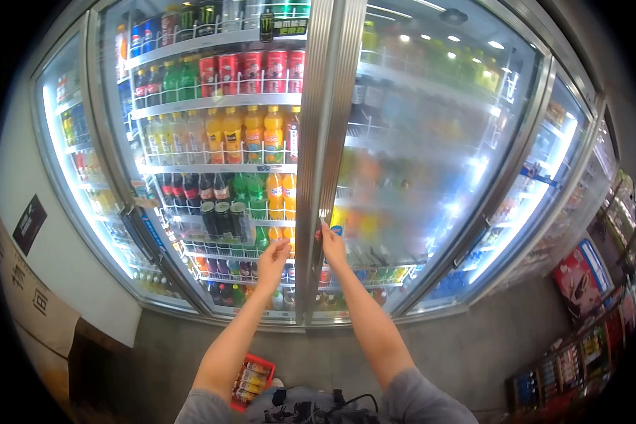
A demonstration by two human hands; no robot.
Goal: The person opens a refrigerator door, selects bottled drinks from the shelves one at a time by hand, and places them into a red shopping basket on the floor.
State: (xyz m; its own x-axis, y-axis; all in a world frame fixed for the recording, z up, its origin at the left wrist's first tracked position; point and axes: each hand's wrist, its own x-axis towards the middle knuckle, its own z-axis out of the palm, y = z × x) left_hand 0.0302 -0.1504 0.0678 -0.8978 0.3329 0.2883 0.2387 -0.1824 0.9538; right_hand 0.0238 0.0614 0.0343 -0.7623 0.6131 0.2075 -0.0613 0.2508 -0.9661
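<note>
My right hand [331, 247] is at the metal edge of the fogged right-hand glass fridge door [417, 162], its fingers bent around that edge. Just above its fingertips shows a small pale spot, too small to name. My left hand [272, 263] hovers in front of the left-hand glass door [191, 169], fingers loosely bent towards the metal frame [309, 177], and no object shows in it. Behind that glass are orange soda bottles [282, 194], several dark cans [221, 220] and rows of other drinks.
On the floor near my feet stands a red basket [253, 381] with packaged goods inside. A cardboard box [32, 311] is at the left. More fridge doors [85, 177] flank the middle pair. Shelves of goods [579, 360] stand at the lower right.
</note>
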